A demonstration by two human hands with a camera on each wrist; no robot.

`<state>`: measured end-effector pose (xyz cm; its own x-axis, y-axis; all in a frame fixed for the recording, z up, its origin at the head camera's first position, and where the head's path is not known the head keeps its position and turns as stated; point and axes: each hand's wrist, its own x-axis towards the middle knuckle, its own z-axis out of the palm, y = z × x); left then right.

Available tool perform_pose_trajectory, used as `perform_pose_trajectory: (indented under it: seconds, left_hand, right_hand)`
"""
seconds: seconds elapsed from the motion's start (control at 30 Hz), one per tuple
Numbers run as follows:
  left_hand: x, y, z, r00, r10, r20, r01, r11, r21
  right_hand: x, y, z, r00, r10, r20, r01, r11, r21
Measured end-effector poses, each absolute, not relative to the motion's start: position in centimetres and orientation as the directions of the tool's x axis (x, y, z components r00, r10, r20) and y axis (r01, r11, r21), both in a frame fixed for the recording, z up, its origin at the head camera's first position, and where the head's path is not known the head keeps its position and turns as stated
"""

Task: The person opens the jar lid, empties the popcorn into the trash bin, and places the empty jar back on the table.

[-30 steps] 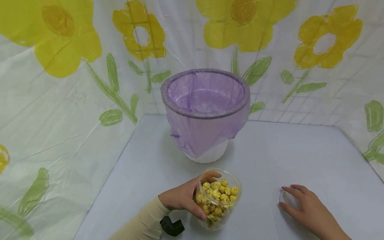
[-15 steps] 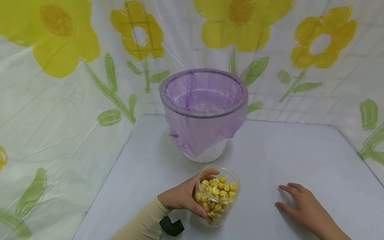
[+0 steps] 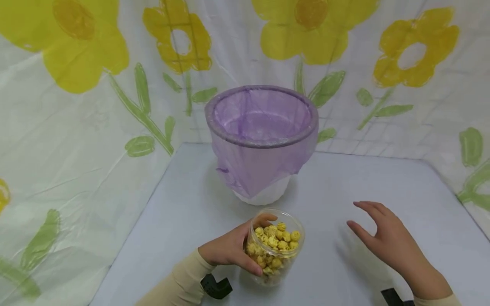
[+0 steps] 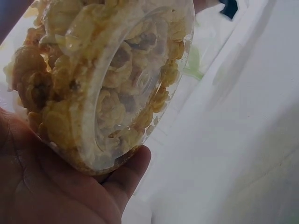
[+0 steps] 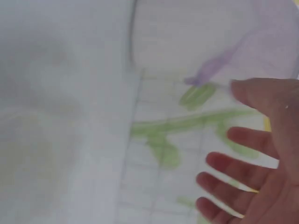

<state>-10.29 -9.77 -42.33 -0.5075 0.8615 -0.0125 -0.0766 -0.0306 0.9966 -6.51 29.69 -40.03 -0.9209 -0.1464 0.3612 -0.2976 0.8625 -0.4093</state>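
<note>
My left hand (image 3: 233, 248) grips a clear plastic jar (image 3: 281, 276) from its left side, thumb across the near wall and fingers round the far side. Yellow popcorn (image 3: 273, 242) fills much of the jar, whose top has no lid on it. The left wrist view shows the jar's base (image 4: 126, 88) from below, held over the palm (image 4: 51, 186). Over the right part of the table, my right hand (image 3: 394, 242) holds nothing, its thumb and fingers spread apart; in the right wrist view the same hand (image 5: 261, 186) has its fingers loosely extended.
A white bin (image 3: 264, 196) lined with a purple bag (image 3: 264, 165) stands behind the jar, its mouth facing up. The bag folds over the grey rim (image 3: 260, 142). Flower-printed sheeting (image 3: 245, 42) walls the white table (image 3: 383, 182) at the back and sides.
My right hand has risen and moved away from the table, its fingers spreading wider; a faint clear curved edge showed at its fingers earlier. The left hand keeps hold of the jar, nearly still.
</note>
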Motion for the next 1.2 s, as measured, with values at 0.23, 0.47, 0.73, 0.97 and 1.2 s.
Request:
perform_pose_trajectory:
  seconds: [0.23,0.47,0.73,0.97,1.2]
  left_hand:
    - [-9.2,-11.1,-42.2,-0.569,0.822,-0.008,-0.045,-0.022,0.999]
    - [-8.8,-11.8,-41.4,-0.599,0.8,0.009,0.009,-0.004,1.0]
    - [-9.1,-10.5,-40.8,-0.55,0.835,0.004,-0.03,-0.024,0.999]
    - [-8.9,-10.2,-40.5,-0.541,0.84,0.034,0.01,-0.033,0.999]
    - [-8.5,-10.8,-39.1,-0.574,0.815,0.075,0.052,-0.054,0.997]
  right_hand:
    - [-10.3,24.1,-35.1,-0.736,-0.224,0.639,-0.554,0.742,-0.377]
    - [-14.3,19.2,-30.1,-0.647,-0.325,0.69,-0.665,0.683,-0.303]
    - [-16.4,17.4,-28.7,-0.733,-0.313,0.604,-0.601,0.713,-0.36]
    - [-16.8,17.4,-28.5,-0.772,-0.279,0.571,-0.539,0.764,-0.356]
    - [-16.4,18.1,-28.1,-0.78,-0.238,0.579,-0.502,0.79,-0.353]
